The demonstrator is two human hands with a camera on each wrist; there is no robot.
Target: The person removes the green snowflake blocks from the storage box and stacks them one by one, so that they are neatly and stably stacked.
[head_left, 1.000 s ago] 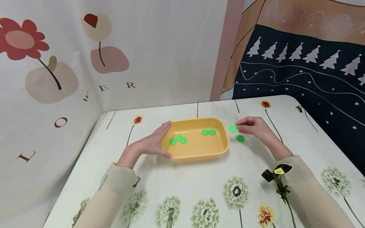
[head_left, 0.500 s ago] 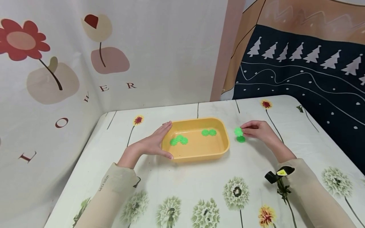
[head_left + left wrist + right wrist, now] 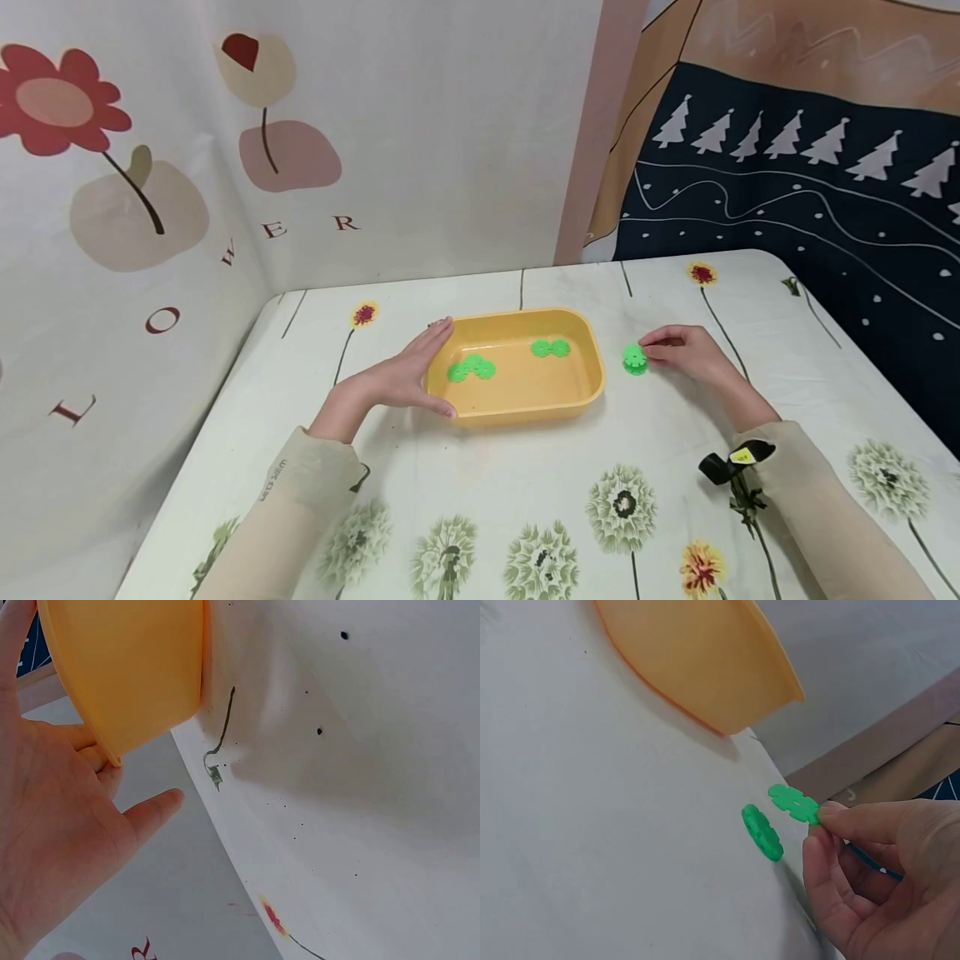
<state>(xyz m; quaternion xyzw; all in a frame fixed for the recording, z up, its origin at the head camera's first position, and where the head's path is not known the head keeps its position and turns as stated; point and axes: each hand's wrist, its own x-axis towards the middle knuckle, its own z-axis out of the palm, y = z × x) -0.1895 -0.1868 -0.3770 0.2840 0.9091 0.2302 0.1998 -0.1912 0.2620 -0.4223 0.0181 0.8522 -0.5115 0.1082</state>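
My right hand pinches a flat green plastic disc with a notched edge between thumb and index finger. In the right wrist view the disc is tilted, above and beside another green disc lying on the white cloth. From the head view the held disc overlaps that one. My left hand rests against the left end of a yellow rectangular tub, fingers extended along the end and thumb at the near corner. Inside the tub lie two groups of green discs, one at the left and a pair at the back right.
The flower-printed cloth covers the table, its far edge meeting a pale printed curtain. A dark cloth with white trees hangs at the right. The pinched disc is just right of the tub.
My right hand has moved right and toward me with the pinched disc, bringing it from behind the lying disc to over it. The left hand and tub stay put.
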